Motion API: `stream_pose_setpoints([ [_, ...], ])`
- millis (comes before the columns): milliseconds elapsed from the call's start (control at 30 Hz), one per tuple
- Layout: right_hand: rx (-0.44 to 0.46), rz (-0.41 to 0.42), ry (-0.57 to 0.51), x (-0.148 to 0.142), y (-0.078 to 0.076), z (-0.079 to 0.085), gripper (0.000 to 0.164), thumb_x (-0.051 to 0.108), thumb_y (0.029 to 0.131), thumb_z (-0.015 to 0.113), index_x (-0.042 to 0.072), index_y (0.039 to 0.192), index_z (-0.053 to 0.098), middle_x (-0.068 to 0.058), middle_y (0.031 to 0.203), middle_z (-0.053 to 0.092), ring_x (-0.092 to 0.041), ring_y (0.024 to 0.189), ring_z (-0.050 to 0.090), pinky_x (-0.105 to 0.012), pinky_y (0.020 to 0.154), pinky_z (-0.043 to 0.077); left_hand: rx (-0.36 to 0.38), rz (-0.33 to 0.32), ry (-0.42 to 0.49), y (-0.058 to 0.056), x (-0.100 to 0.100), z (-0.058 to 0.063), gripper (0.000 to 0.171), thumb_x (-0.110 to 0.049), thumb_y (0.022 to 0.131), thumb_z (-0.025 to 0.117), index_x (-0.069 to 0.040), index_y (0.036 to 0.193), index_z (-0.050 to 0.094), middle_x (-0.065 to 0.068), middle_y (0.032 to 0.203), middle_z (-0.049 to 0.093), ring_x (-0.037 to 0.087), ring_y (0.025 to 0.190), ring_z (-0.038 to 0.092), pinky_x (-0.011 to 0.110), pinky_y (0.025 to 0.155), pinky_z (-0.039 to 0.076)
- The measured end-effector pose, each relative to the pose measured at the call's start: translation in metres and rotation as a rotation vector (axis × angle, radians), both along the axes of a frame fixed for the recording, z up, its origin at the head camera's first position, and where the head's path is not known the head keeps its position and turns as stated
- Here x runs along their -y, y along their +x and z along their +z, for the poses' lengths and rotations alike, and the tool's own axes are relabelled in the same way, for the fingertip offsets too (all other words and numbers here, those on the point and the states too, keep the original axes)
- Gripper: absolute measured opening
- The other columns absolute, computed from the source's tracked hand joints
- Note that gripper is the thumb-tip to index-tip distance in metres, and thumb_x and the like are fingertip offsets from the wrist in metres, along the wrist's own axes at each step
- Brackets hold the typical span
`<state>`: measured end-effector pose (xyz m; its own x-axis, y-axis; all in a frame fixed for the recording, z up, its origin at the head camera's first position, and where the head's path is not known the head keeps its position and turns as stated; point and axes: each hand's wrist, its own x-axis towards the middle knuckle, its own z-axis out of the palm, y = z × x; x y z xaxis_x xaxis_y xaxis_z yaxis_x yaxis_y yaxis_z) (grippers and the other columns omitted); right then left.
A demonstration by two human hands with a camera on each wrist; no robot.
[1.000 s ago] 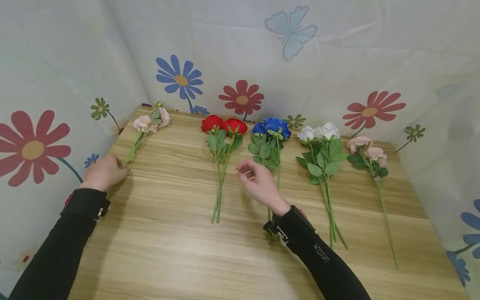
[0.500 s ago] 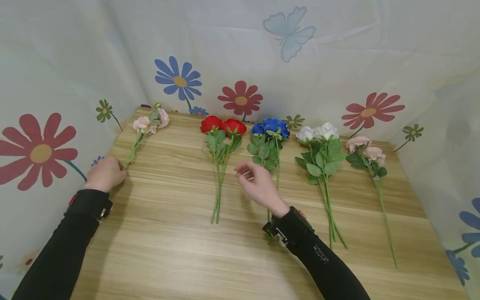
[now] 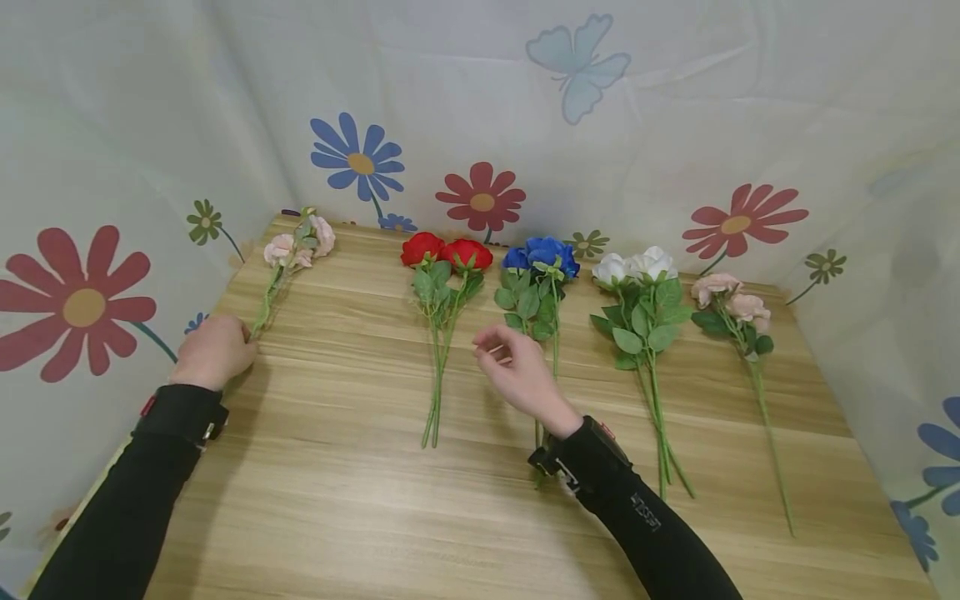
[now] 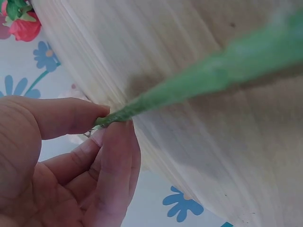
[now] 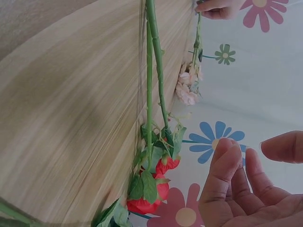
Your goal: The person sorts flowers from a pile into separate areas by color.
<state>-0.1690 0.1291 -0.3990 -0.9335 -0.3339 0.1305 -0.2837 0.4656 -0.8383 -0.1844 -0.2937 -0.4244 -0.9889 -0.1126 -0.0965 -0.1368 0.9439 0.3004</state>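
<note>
At the far left of the head view, my left hand [image 3: 213, 354] pinches the green stem of a pale pink flower [image 3: 279, 250] between thumb and fingers. Its blooms point toward the back edge of the table. The left wrist view shows the stem [image 4: 189, 78] running out past the fingertips. My right hand [image 3: 517, 371] hovers over the stems of the blue flowers [image 3: 551, 254], fingers loosely bent and holding nothing. A gap separates thumb and fingers in the right wrist view. Just left of that hand lie two red flowers [image 3: 467, 252], their stems together.
White flowers [image 3: 652, 262] with crossed stems lie right of the blue ones. Farther right is another pale pink flower [image 3: 750, 308] with one long stem. A printed curtain [image 3: 450, 83] rises behind the wooden table [image 3: 337, 500] and along its sides.
My left hand has shifted very slightly toward me and to the right, keeping its pinch on the stem. The pink blooms have moved a little left. My right hand stays almost still.
</note>
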Motion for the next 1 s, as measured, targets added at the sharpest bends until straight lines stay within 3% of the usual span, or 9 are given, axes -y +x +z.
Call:
stream_pose_setpoints([
  [400,-0.017,0.003,-0.022,-0.002,0.001,-0.003,0.019,0.005,0.095,0.058,-0.001,0.111,0.066,-0.019,0.105,0.070,-0.030,0.091,0.069,-0.042,0.084,0.058,-0.051,0.014,-0.007,0.006,-0.005,0.003,0.020,-0.012,0.091,0.061,0.006,0.085,0.067,0.023,0.079,0.064,0.035,0.067,0.058,0.040,0.052,0.041],
  [567,-0.029,-0.001,-0.022,-0.004,0.001,-0.004,0.020,0.005,0.095,0.058,-0.002,0.112,0.066,-0.019,0.105,0.070,-0.030,0.090,0.070,-0.039,0.082,0.058,-0.076,0.001,0.010,0.011,-0.010,0.006,0.024,-0.010,0.091,0.055,-0.003,0.068,0.055,0.011,0.064,0.049,0.028,0.060,0.047,0.035,0.051,0.032],
  [667,-0.031,-0.006,-0.022,-0.006,0.001,-0.003,0.020,0.006,0.095,0.058,-0.001,0.112,0.067,-0.019,0.105,0.071,-0.029,0.089,0.070,-0.035,0.081,0.058,-0.091,-0.017,0.033,0.014,-0.016,0.011,0.024,-0.010,0.093,0.052,-0.006,0.069,0.052,0.005,0.062,0.043,0.023,0.057,0.043,0.032,0.050,0.029],
  [800,-0.017,-0.006,-0.020,-0.008,0.001,-0.004,0.020,0.006,0.096,0.058,0.000,0.112,0.066,-0.019,0.106,0.071,-0.028,0.090,0.070,-0.031,0.081,0.057,-0.135,-0.059,0.040,0.016,-0.028,0.019,0.019,-0.011,0.094,0.053,0.002,0.084,0.063,0.010,0.066,0.055,0.025,0.059,0.050,0.032,0.051,0.035],
  [1000,-0.001,-0.007,-0.025,-0.011,0.000,-0.004,0.022,0.007,0.096,0.058,-0.002,0.115,0.066,-0.020,0.108,0.070,-0.030,0.092,0.069,-0.034,0.083,0.057,-0.185,-0.130,0.033,0.016,-0.045,0.030,0.024,-0.012,0.095,0.056,0.008,0.099,0.068,0.022,0.087,0.071,0.032,0.071,0.065,0.045,0.063,0.051],
])
